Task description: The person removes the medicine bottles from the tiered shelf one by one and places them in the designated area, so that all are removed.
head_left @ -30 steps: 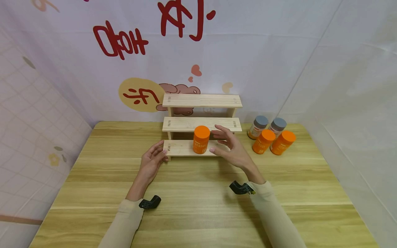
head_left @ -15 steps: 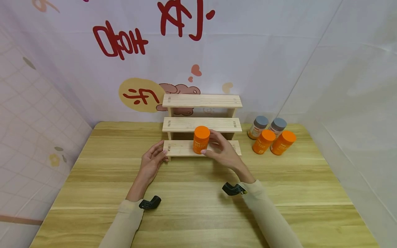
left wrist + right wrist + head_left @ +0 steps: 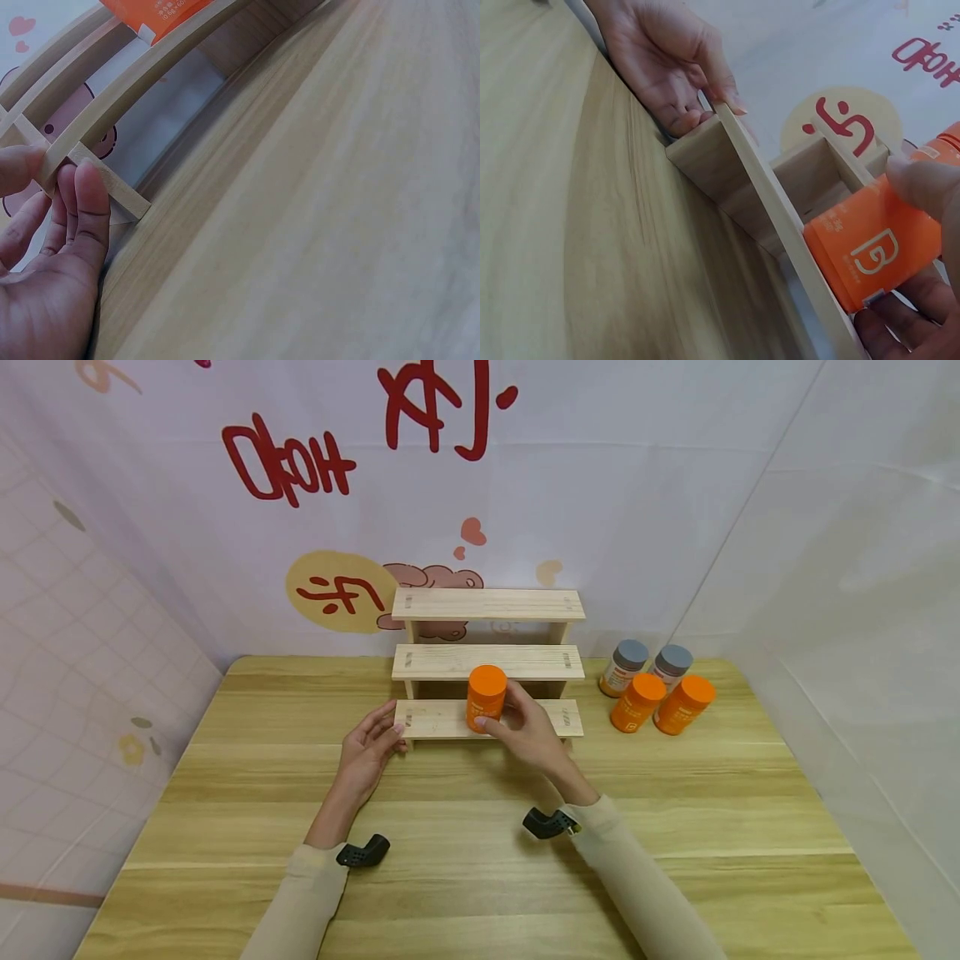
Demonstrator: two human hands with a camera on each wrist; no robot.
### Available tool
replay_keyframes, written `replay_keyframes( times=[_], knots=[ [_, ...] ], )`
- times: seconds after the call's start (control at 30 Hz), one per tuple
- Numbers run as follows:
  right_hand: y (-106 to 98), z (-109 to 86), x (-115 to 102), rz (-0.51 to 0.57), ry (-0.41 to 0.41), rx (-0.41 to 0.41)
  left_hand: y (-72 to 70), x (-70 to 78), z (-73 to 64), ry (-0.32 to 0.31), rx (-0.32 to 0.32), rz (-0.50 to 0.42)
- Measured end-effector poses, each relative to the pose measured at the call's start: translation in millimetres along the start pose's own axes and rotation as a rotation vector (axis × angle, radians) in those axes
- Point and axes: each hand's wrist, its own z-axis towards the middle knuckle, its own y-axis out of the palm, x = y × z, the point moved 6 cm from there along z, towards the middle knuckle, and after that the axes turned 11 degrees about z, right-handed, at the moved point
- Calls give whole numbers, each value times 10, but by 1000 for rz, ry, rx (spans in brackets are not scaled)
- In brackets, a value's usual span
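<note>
An orange bottle point(image 3: 486, 697) with an orange lid stands upright on the lowest step of a three-tier wooden shelf point(image 3: 435, 718). My right hand point(image 3: 528, 731) grips the bottle from its right side. In the right wrist view the thumb lies across the orange bottle point(image 3: 874, 244) and the fingers reach behind and under it. At the shelf's left end my left hand point(image 3: 367, 752) pinches the lowest board. The left wrist view has that hand point(image 3: 56, 277) with its thumb over the board's edge and fingertips beneath. The bottle's far side is hidden.
Right of the shelf on the wooden table point(image 3: 450, 877) stand two more orange bottles point(image 3: 637, 703). Behind them are two grey-lidded bottles point(image 3: 624, 668), close together. A white printed cloth point(image 3: 637, 510) hangs behind the shelf and along the sides.
My right hand has moved left to the orange bottle and its fingers have closed round it. The left hand stays at the shelf's end, and the bottle has barely moved.
</note>
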Motion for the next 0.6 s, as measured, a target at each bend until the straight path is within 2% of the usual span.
replay_keyframes(
  times=[0.37,0.6],
  knots=[
    [-26,-19,-56,-20,-16,35,4,4,-8,5,-2,4],
    [-135,-22,-96,7,13,48,6,11,-8,11,-2,0]
  ],
)
